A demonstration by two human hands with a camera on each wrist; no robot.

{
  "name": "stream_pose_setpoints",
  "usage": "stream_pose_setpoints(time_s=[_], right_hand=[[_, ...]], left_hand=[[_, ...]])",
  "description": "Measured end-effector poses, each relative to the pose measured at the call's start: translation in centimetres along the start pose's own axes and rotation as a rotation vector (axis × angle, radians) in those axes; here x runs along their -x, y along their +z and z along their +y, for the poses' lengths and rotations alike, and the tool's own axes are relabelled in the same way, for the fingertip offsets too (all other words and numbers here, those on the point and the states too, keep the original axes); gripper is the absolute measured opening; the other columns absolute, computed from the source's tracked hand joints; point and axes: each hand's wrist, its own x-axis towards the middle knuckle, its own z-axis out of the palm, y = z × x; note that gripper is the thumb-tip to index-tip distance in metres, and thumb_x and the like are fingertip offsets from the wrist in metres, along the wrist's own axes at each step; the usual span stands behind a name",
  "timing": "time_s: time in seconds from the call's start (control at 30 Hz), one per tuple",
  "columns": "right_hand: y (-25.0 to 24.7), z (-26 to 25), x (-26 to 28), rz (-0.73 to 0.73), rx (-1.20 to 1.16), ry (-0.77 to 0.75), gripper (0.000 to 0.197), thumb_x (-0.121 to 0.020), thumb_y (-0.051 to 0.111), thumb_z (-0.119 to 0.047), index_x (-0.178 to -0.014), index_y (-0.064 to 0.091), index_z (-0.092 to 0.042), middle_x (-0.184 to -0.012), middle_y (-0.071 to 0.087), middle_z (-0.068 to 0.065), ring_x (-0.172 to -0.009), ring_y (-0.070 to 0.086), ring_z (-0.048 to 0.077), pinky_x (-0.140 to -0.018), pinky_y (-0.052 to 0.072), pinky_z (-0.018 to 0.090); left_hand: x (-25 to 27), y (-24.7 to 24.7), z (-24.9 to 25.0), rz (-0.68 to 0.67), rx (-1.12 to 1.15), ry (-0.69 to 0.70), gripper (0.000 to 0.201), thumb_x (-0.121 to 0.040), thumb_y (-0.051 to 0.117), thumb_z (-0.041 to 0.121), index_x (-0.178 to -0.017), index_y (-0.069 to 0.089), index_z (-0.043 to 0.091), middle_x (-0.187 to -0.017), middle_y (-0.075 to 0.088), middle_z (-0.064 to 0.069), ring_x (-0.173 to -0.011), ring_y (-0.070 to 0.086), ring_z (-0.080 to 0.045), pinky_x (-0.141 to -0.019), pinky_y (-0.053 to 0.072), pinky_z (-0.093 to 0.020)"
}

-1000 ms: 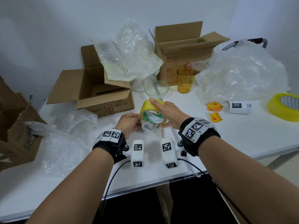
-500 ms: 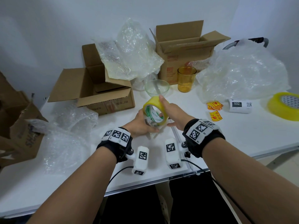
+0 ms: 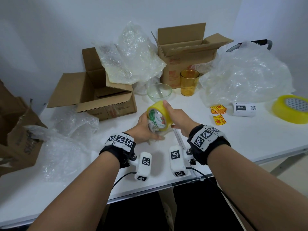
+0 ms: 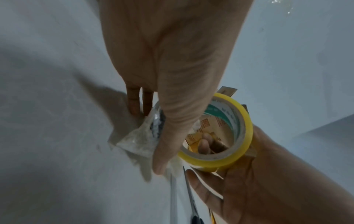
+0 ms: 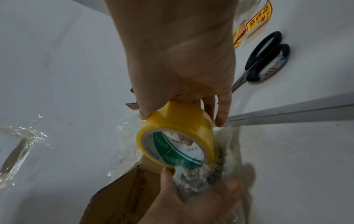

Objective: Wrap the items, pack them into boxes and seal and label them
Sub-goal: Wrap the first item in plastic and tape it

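Observation:
A yellow tape roll [image 3: 160, 112] with a green and white core label is held just above the white table [image 3: 250, 139]. My right hand [image 3: 178, 117] grips the tape roll [image 5: 178, 118], thumb on the outer face and fingers through the core. My left hand [image 3: 144, 129] holds a small bubble-wrapped item [image 3: 152, 128] against the roll's lower edge. In the left wrist view the wrapped item [image 4: 138, 139] sits under my thumb, beside the roll [image 4: 247, 119]. From the right wrist, the wrapped item [image 5: 193, 174] shows dark contents.
Two open cardboard boxes [image 3: 103, 97] [image 3: 186, 52] stand behind. A glass bowl [image 3: 159, 92] and an amber glass [image 3: 189, 82] are close ahead. Bubble wrap heaps [image 3: 245, 75] [image 3: 66, 130], yellow stickers [image 3: 218, 112], a label roll [image 3: 243, 109], a big tape roll [image 3: 291, 109] and scissors [image 5: 264, 57] lie around.
My left hand has moved from the roll's left side to under it, carrying the wrapped item. The roll has tipped more on edge and shifted slightly away from me.

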Motion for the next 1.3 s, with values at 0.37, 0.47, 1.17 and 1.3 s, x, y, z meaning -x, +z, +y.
stream_pose_setpoints(time_s=[0.37,0.47,1.17,1.3], right_hand=[[0.0,0.3,-0.7,0.035,-0.009,-0.001,0.092,-0.080,0.036,-0.082,-0.118,0.063,-0.003,-0.112,0.068,0.013,-0.102,0.064,0.029,-0.097,0.051,0.045],[0.1,0.3,-0.8,0.030,-0.029,0.004,0.094,-0.077,0.037,-0.084,-0.119,0.062,-0.004,-0.114,0.067,0.013,-0.102,0.064,0.028,-0.095,0.052,0.044],[0.0,-0.3,-1.2,0.085,-0.056,0.021,0.084,-0.085,0.040,-0.075,-0.124,0.055,-0.003,-0.122,0.059,0.009,-0.113,0.056,0.028,-0.100,0.046,0.041],[0.1,-0.3,-1.3,0.142,-0.123,-0.074,0.047,-0.095,0.046,-0.055,-0.072,0.054,-0.015,-0.089,0.057,0.006,-0.090,0.053,0.024,-0.079,0.042,0.032]], left_hand=[[-0.9,-1.0,-0.9,0.020,-0.053,0.058,0.093,-0.074,0.085,0.016,-0.147,0.029,0.028,-0.127,0.061,0.002,-0.114,0.060,-0.016,-0.099,0.049,-0.032],[-0.9,-1.1,-1.0,0.043,-0.078,0.116,0.099,-0.072,0.085,0.020,-0.146,0.020,0.034,-0.129,0.058,0.005,-0.113,0.061,-0.017,-0.100,0.049,-0.039],[-1.1,0.3,-0.4,0.201,-0.101,0.148,0.100,-0.064,0.091,0.028,-0.146,0.034,0.020,-0.139,0.041,-0.005,-0.127,0.047,-0.021,-0.108,0.042,-0.037],[-1.2,0.0,-0.6,0.206,-0.081,0.121,0.091,-0.065,0.091,0.025,-0.142,0.042,0.023,-0.134,0.051,0.000,-0.119,0.053,-0.018,-0.104,0.045,-0.037]])
